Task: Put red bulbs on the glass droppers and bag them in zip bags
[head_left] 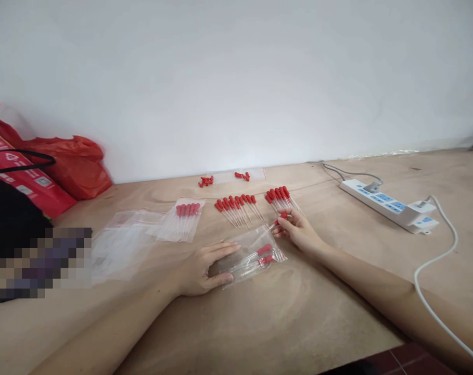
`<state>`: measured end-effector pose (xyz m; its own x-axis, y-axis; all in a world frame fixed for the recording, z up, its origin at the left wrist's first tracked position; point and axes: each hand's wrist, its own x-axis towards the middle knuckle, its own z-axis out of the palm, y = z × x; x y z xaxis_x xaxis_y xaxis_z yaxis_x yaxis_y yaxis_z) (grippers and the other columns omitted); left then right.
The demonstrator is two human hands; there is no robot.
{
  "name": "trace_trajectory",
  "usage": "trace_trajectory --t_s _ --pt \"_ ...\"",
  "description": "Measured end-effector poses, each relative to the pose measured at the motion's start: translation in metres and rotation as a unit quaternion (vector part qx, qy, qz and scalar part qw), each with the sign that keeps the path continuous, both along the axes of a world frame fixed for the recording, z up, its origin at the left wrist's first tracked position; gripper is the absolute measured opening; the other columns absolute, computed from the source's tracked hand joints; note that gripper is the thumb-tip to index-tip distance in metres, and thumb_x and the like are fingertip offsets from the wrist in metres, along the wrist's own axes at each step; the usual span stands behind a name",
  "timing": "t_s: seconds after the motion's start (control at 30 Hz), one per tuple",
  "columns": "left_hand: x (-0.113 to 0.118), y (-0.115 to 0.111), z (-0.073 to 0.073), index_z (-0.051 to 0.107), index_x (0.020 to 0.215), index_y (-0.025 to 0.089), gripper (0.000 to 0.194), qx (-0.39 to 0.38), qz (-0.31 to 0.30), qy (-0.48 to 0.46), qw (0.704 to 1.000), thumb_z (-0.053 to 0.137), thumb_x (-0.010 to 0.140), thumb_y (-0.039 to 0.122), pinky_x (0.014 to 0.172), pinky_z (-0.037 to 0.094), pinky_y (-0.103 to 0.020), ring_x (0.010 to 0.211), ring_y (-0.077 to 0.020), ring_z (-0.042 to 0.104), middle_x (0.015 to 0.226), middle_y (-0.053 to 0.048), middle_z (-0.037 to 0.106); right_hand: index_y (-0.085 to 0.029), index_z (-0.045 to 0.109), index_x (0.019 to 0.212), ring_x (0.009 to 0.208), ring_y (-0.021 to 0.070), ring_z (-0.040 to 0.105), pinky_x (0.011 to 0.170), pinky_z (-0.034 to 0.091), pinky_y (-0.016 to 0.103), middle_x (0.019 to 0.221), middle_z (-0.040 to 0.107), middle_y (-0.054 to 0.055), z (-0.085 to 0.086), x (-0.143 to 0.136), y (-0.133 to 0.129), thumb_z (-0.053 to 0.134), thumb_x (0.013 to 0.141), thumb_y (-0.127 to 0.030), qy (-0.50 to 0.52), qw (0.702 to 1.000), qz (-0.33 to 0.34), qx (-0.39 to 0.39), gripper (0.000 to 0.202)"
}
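Note:
My left hand [211, 268] holds the lower end of a clear zip bag [244, 247] on the table, thumb in front and fingers behind. Inside that bag lie droppers with red bulbs [265, 250]. Between the fingertips of my right hand [294, 229] is a dropper [282, 217], pinched near its red bulb, its clear stem pointing into the bag's mouth. How far in the stem reaches is hard to see. Behind my hands, a fanned row of droppers [236, 205] lies on the wood, with a second cluster of droppers [279, 195] to its right.
A filled bag of droppers [187, 219] rests left of the row, beside flat clear bags [121, 242]. Loose red bulbs [206, 180] lie near the wall. A power strip [388, 203] with a white cable [455, 234] is at right; red bags [78, 161] stand at left.

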<state>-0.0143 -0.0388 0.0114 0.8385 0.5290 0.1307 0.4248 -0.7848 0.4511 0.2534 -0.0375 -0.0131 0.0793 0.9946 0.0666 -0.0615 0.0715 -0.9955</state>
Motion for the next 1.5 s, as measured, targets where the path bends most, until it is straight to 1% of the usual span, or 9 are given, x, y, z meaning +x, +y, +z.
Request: trace_trajectory --t_s 0.23,0.43,0.6,0.77,0.87,1.1,1.33,1.43,1.5 --pt "-0.002 -0.001 -0.002 0.033 0.131 0.025 0.058 -0.003 0.026 0.009 1.000 0.053 0.079 0.041 0.097 0.035 -0.040 0.119 -0.0248 0.040 0.132 -0.006 0.042 -0.018 0.045 0.083 0.040 0.0047 0.047 0.035 0.034 0.016 0.064 0.056 -0.004 -0.001 -0.007 -0.015 0.069 0.060 -0.040 -0.046 0.991 0.123 -0.032 0.039" --pt "-0.001 -0.001 -0.002 0.035 0.129 0.023 0.057 0.004 0.025 0.019 0.999 0.053 0.079 0.041 0.097 0.035 -0.041 0.120 -0.0254 0.040 0.130 -0.007 0.044 -0.014 0.053 0.065 0.053 0.0113 0.058 0.050 0.046 0.024 0.061 0.062 0.001 -0.004 -0.011 -0.011 0.073 0.053 -0.042 -0.041 0.978 0.199 -0.052 0.037" --pt "0.000 0.000 0.000 0.039 0.127 0.022 0.052 0.004 0.003 0.016 1.000 0.052 0.080 0.039 0.100 0.032 -0.040 0.120 -0.0232 0.039 0.131 -0.006 0.044 -0.013 0.066 0.078 0.064 0.0148 0.061 0.059 0.049 0.028 0.069 0.065 0.003 -0.003 -0.008 -0.012 0.065 0.064 -0.046 -0.059 0.967 0.244 -0.048 0.036" --pt "0.000 0.001 -0.001 0.043 0.124 0.023 0.047 0.000 -0.007 0.004 1.000 0.052 0.080 0.037 0.101 0.031 -0.040 0.120 -0.0223 0.040 0.130 -0.006 0.044 -0.016 0.060 0.104 0.048 0.0046 0.050 0.040 0.038 0.016 0.085 0.066 0.004 0.003 0.010 -0.005 0.070 0.059 -0.032 -0.101 0.952 0.281 -0.072 0.048" --pt "0.000 0.001 -0.001 0.045 0.119 0.022 0.044 -0.007 -0.001 -0.011 1.000 0.054 0.078 0.037 0.098 0.034 -0.038 0.117 -0.0221 0.044 0.127 -0.008 0.047 -0.013 0.060 0.101 0.046 0.0033 0.048 0.038 0.034 0.015 0.086 0.065 0.006 0.002 0.015 -0.001 0.072 0.055 -0.027 -0.107 0.952 0.277 -0.077 0.050" --pt "0.001 -0.002 0.002 0.046 0.085 0.019 0.022 -0.019 0.028 -0.019 0.999 0.055 0.077 0.037 0.088 0.042 -0.036 0.112 -0.0232 0.048 0.122 -0.010 0.051 -0.011 0.063 0.088 0.048 0.0060 0.051 0.043 0.034 0.017 0.071 0.067 0.004 -0.002 0.004 -0.003 0.070 0.059 -0.034 -0.104 0.962 0.246 -0.055 0.037" --pt "0.000 0.000 0.000 0.048 0.113 0.021 0.039 0.002 0.001 -0.012 1.000 0.054 0.078 0.037 0.098 0.035 -0.038 0.116 -0.0218 0.045 0.125 -0.007 0.050 -0.012 0.063 0.086 0.049 0.0084 0.053 0.043 0.035 0.018 0.066 0.065 0.003 -0.005 0.005 -0.002 0.066 0.062 -0.041 -0.133 0.956 0.258 -0.047 0.038" --pt "-0.001 0.000 0.000 0.051 0.116 0.022 0.040 0.003 -0.004 -0.007 1.000 0.053 0.079 0.037 0.097 0.036 -0.038 0.116 -0.0221 0.045 0.125 -0.007 0.049 -0.013 0.063 0.084 0.046 0.0088 0.049 0.043 0.036 0.021 0.066 0.064 0.003 -0.003 0.008 0.008 0.060 0.069 -0.038 -0.222 0.960 0.172 -0.011 0.029" --pt "-0.001 0.000 0.000 0.051 0.116 0.022 0.041 0.002 -0.006 -0.010 1.000 0.054 0.079 0.037 0.098 0.036 -0.038 0.116 -0.0222 0.045 0.126 -0.007 0.048 -0.015 0.062 0.081 0.054 0.0113 0.053 0.052 0.042 0.025 0.071 0.064 0.004 0.002 0.008 0.018 0.055 0.074 -0.030 -0.325 0.941 0.078 0.053 0.019"
